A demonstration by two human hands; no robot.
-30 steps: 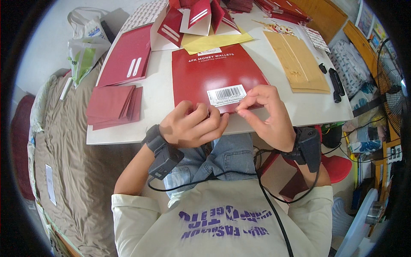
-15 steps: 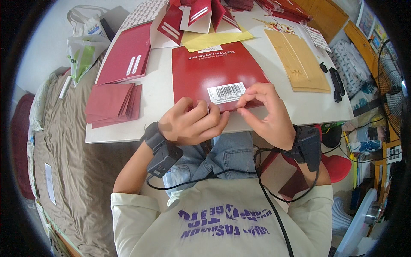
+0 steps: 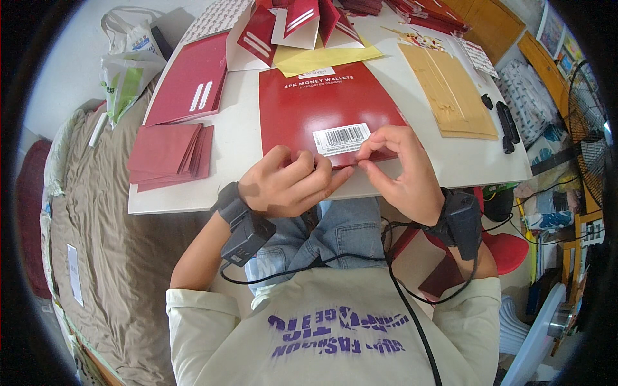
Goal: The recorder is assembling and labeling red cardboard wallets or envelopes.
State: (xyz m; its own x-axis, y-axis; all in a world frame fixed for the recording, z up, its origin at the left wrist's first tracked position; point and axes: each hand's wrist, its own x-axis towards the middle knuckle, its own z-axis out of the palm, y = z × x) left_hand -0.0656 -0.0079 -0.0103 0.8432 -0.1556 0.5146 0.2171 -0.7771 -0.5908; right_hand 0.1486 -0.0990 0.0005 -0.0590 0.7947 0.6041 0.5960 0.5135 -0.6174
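A glossy red packet [image 3: 315,106], flat and wide, lies on the white table with its near edge at the table's front. A white barcode sticker [image 3: 341,137] is on its lower part. My left hand [image 3: 293,183] is curled over the packet's near edge, with its index finger stretched to the right. My right hand [image 3: 402,170] pinches at that same edge, just below the sticker's right end, thumb and index finger together. The fingertips of both hands meet there. Whatever lies between them is too small to make out.
Maroon folded cards [image 3: 193,80] and small red envelopes [image 3: 168,157] are stacked on the left. Standing red-and-white cards [image 3: 309,29] and a yellow sheet [image 3: 328,59] sit behind the packet. On the right are tan sheets [image 3: 447,90] and black clips [image 3: 505,125]. A cable [image 3: 335,259] links my wrist devices.
My left index finger has reached slightly further right, up to the right fingertips. The packet and my right hand have barely moved.
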